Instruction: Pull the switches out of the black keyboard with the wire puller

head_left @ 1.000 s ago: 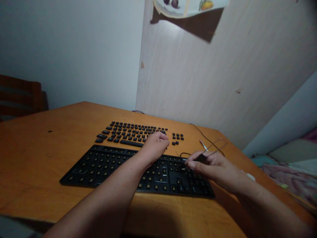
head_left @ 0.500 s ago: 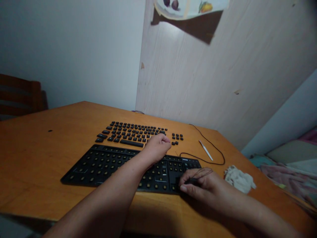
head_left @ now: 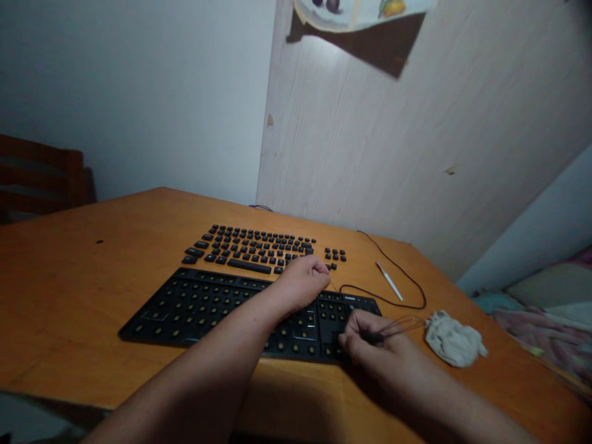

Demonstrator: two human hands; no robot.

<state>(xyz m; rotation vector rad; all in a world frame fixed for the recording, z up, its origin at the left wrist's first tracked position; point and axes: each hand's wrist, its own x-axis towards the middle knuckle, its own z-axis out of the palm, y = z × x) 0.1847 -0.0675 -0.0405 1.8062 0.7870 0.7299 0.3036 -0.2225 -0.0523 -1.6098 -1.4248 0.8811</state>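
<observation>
A black keyboard (head_left: pixel 194 311) lies across the table, most of its switches bare of keycaps. My right hand (head_left: pixel 377 348) is closed over the keyboard's right end, gripping the dark handle of a wire keycap puller (head_left: pixel 372 337). The puller's thin wire loops stick out to the right. Just beyond the keyboard's far edge, my left hand (head_left: pixel 303 280) has its fingers curled together; what they hold, if anything, is hidden. Loose black keycaps (head_left: pixel 250 266) are laid out in keyboard order behind the keyboard, with a smaller group of keycaps (head_left: pixel 335 254) to the right.
A thin black cable (head_left: pixel 424 299) curves from the keyboard toward the wall. A white pen-like stick (head_left: pixel 389 281) and a crumpled pale cloth (head_left: pixel 454 339) lie to the right. A wooden chair (head_left: pixel 44 176) stands at the far left.
My left hand has shifted slightly right, toward the small keycap group. My right hand has turned, and the puller's wire loops now point out to the right.
</observation>
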